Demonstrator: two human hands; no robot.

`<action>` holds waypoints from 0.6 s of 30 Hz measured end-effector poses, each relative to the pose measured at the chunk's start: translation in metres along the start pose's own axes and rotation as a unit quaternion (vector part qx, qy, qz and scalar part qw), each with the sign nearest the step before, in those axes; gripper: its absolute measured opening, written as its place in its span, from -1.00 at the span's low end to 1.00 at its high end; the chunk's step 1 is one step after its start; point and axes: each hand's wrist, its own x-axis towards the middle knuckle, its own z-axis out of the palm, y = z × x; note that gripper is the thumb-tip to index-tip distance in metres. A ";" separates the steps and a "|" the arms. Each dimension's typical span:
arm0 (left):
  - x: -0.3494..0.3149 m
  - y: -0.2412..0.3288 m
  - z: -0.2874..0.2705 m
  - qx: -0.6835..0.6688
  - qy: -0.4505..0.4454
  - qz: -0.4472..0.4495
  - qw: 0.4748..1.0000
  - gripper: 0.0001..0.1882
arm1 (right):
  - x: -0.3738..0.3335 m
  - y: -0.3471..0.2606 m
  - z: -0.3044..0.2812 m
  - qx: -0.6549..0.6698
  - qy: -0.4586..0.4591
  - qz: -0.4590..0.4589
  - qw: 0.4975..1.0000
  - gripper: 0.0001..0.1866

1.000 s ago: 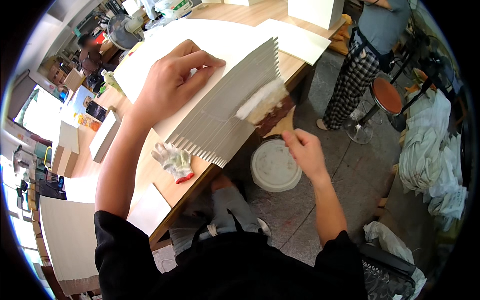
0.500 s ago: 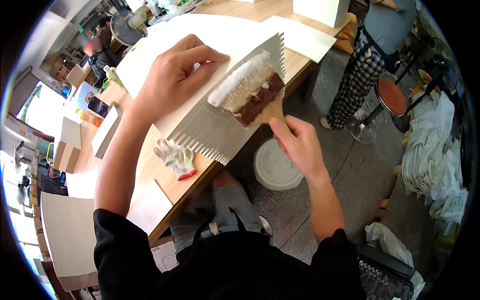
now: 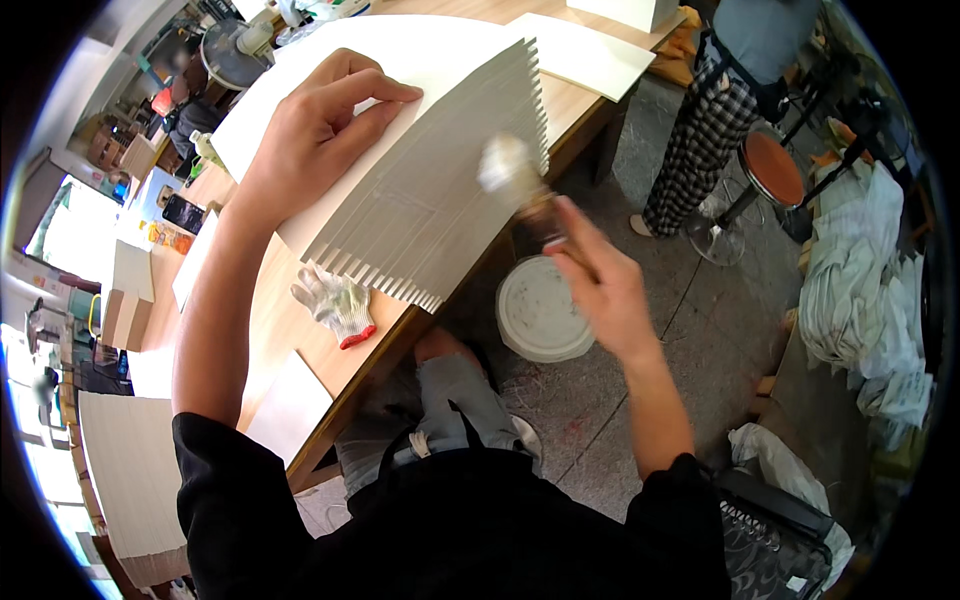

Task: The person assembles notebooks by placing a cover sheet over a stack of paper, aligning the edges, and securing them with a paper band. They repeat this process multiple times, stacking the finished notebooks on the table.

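A fanned stack of white sheets (image 3: 420,205) slants over the table's edge, its stepped grey edges showing. On its upper side my left hand (image 3: 318,135) presses down with bent fingers, index and thumb reaching forward close together. My right hand (image 3: 600,290) is closed round the handle of a wide brush (image 3: 518,178), whose pale, white-coated bristles are blurred by motion. The brush is over the right part of the stack; I cannot tell whether it touches. A work glove (image 3: 335,303) with a red cuff lies on the table below the stack.
Below the wooden table (image 3: 285,325) edge stands a round white-topped bucket (image 3: 545,310). A flat white board (image 3: 290,408) lies near me. At right are a person in checked trousers (image 3: 690,160), a stool (image 3: 772,170) and plastic-wrapped bundles (image 3: 850,280). A fan (image 3: 235,50) stands at back left.
The brush has turned from broad side to edge-on and come off the stack's middle. My left hand stays on the sheets. The whole view has shifted slightly.
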 end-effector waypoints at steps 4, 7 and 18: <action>0.005 -0.002 0.002 -0.024 -0.020 -0.010 0.999 -0.78 | -0.024 0.070 0.045 -0.293 0.050 -0.080 0.951 -0.33; 0.005 0.004 -0.006 0.003 -0.060 -0.035 0.998 -0.75 | -0.031 0.082 0.029 -0.236 0.083 -0.020 0.968 -0.37; 0.007 -0.003 -0.002 -0.024 -0.028 0.006 0.999 -0.76 | -0.023 0.105 0.040 -0.268 0.045 -0.096 0.958 -0.37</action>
